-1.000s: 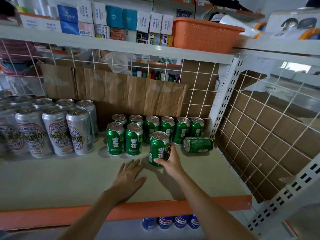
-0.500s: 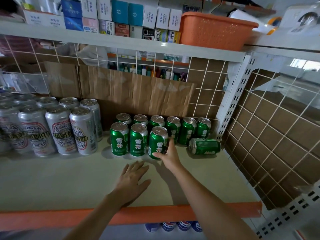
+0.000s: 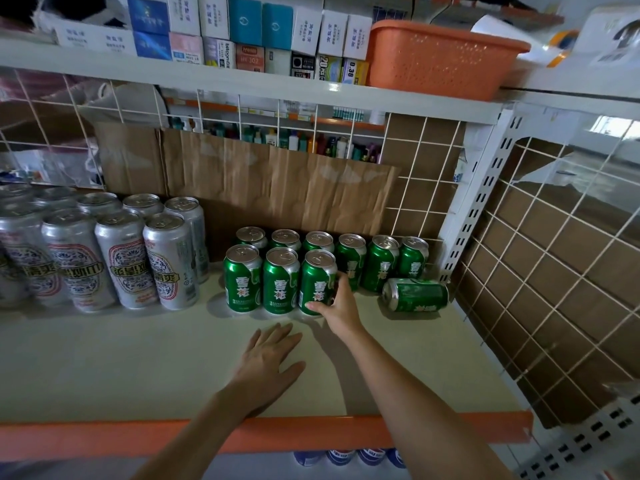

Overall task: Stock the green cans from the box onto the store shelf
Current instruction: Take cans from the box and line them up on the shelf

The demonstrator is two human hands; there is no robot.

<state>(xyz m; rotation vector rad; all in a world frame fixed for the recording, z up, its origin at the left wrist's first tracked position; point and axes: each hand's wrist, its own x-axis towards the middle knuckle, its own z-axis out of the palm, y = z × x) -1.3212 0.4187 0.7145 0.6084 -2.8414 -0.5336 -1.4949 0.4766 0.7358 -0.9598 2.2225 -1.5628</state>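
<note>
Several green cans stand upright in two rows on the pale shelf point(image 3: 138, 362). My right hand point(image 3: 337, 308) grips the rightmost can of the front row point(image 3: 317, 280), which stands on the shelf touching its neighbour point(image 3: 280, 280). One more green can point(image 3: 415, 294) lies on its side to the right, near the shelf post. My left hand point(image 3: 270, 362) rests flat on the shelf with fingers spread, a little in front of the cans. The box is out of view.
Tall silver cans point(image 3: 121, 261) fill the shelf's left part. Brown cardboard point(image 3: 277, 188) lines the wire back; a wire grid panel point(image 3: 554, 271) closes the right side. An orange basket point(image 3: 440, 57) and small boxes sit on the shelf above. The orange front lip point(image 3: 311, 431) edges the shelf.
My right hand has pushed the held green can back and left until it lines up with the front row. My left hand has stayed flat on the shelf.
</note>
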